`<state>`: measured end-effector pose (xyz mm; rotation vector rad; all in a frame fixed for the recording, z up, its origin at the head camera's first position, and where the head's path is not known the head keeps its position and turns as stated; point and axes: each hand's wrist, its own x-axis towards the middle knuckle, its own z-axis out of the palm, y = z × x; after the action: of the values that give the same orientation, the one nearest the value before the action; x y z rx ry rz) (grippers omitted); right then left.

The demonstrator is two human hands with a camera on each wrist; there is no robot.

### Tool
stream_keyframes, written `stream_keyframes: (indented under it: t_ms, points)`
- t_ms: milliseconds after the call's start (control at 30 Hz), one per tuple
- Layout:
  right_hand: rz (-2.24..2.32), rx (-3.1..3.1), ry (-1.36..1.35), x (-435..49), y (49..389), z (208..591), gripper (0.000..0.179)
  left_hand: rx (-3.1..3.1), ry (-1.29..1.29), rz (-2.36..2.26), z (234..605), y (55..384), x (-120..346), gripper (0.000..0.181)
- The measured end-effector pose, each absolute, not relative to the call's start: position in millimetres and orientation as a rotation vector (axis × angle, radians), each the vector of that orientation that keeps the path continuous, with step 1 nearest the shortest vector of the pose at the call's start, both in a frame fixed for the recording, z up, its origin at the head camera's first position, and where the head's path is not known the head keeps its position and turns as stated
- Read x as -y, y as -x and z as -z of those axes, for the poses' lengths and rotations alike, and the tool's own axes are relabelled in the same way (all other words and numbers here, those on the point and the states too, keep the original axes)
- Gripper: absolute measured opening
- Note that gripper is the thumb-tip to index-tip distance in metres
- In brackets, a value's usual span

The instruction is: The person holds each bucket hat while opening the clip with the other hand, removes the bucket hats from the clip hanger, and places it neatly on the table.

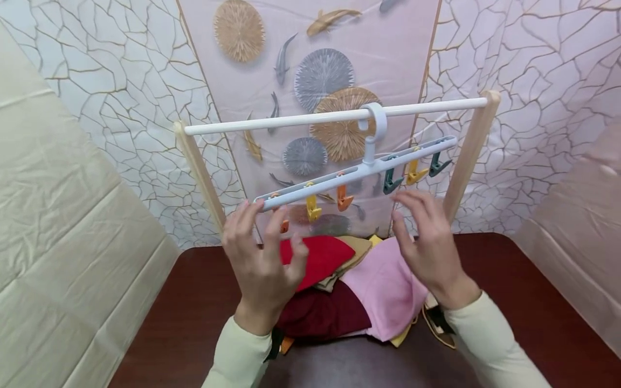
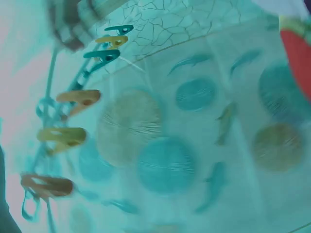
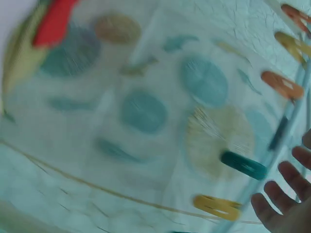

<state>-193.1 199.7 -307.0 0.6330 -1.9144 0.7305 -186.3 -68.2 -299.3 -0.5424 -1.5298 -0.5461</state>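
A light blue clip hanger (image 1: 371, 169) hangs tilted by its hook (image 1: 379, 123) from a white rod, its left end lower. Several clips hang along it: orange (image 1: 343, 202) and yellow (image 1: 312, 210) on the left half, dark green (image 1: 391, 183) and yellow (image 1: 415, 173) on the right. My left hand (image 1: 259, 256) is at the low end, its fingertips at the bar; whether they touch it I cannot tell. Below the right-half clips, my right hand (image 1: 429, 245) is raised with fingers loosely bent, holding nothing. In the right wrist view its fingers (image 3: 286, 182) are spread beside the bar.
The white rod (image 1: 291, 120) spans two wooden posts (image 1: 467, 161). Beneath it, a pile of red (image 1: 322, 258), pink (image 1: 383, 288) and maroon (image 1: 322, 312) cloth items lies on the dark brown table (image 1: 170, 334). Patterned fabric (image 1: 121, 70) backs the table.
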Motion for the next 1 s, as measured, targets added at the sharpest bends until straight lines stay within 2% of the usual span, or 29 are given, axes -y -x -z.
stream_keyframes:
  t_ms: [100, 267, 467, 667, 833, 1000]
  points:
    - [-0.650, 1.868, -0.650, -203, 207, 279, 0.034, 1.637, 0.593, 0.247, 281, 184, 58, 0.033]
    - [-0.475, 2.076, -0.604, -211, 229, 255, 0.046, 1.890, 0.628, 0.003, 264, 181, 32, 0.042]
    - [-0.374, 2.280, -0.516, -211, 237, 256, 0.049, 2.021, 0.535, -0.057, 254, 181, 17, 0.050]
    - [-0.338, 2.220, -0.593, -199, 237, 257, 0.051, 2.074, 0.427, -0.050, 249, 188, 26, 0.056]
    - [-0.297, 2.207, -0.596, -193, 234, 259, 0.057, 2.100, 0.412, 0.012, 250, 199, 39, 0.055]
    - [-0.253, 2.175, -0.570, -189, 228, 261, 0.051, 2.162, 0.451, 0.108, 253, 209, 51, 0.051]
